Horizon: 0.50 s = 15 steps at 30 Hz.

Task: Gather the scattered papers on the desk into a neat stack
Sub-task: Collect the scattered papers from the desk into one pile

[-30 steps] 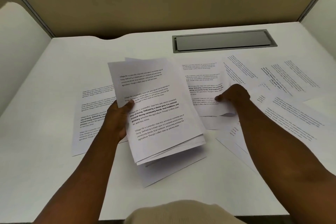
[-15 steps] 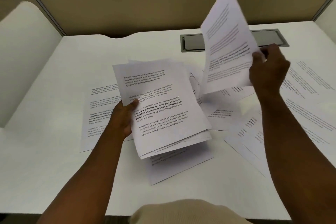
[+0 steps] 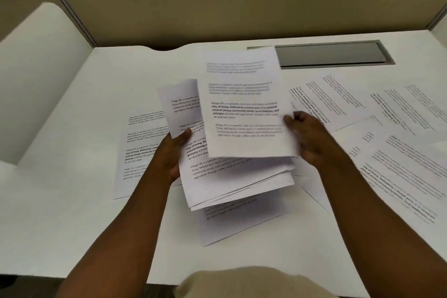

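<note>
My left hand (image 3: 173,152) grips a loose stack of printed sheets (image 3: 217,176) by its left edge, held above the white desk (image 3: 72,225). My right hand (image 3: 307,138) pinches a single printed sheet (image 3: 244,104) by its right edge, and that sheet lies over the top of the stack, blurred by motion. One sheet (image 3: 140,147) lies flat on the desk left of my left hand. Another sheet (image 3: 239,220) lies under the stack near the front. Several more sheets (image 3: 399,152) are scattered on the right side of the desk.
A grey cable hatch (image 3: 331,53) is set into the desk at the back right. A beige partition wall (image 3: 242,2) closes the back, and a white side panel (image 3: 36,80) stands on the left. The desk's front edge runs close to my body.
My right hand picked a sheet off the desk, lifted it high at the right, then brought it down and left onto the stack. The left hand kept holding the stack.
</note>
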Available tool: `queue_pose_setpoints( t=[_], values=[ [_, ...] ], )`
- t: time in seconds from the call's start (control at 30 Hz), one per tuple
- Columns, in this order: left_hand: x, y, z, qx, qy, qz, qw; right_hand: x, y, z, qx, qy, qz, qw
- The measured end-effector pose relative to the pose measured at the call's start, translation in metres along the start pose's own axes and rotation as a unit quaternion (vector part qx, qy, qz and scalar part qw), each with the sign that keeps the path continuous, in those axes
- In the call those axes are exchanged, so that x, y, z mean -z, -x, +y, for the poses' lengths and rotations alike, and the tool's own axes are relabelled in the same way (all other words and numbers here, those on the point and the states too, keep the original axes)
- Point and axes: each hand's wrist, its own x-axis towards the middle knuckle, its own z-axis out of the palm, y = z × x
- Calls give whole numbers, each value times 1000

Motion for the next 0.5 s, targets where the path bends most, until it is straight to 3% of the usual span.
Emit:
queue_pose_setpoints(
  t=[0.2, 0.4, 0.5],
  values=[
    [1, -2, -3, -27, -18, 0, 999, -15, 0, 31, -34, 26, -55, 998],
    [6, -7, -6, -12, -81, 67, 994, -18, 0, 45, -54, 43, -125, 990],
    [8, -7, -5, -12, -95, 76, 992, -20, -1, 49, -43, 57, -114, 991]
  ],
)
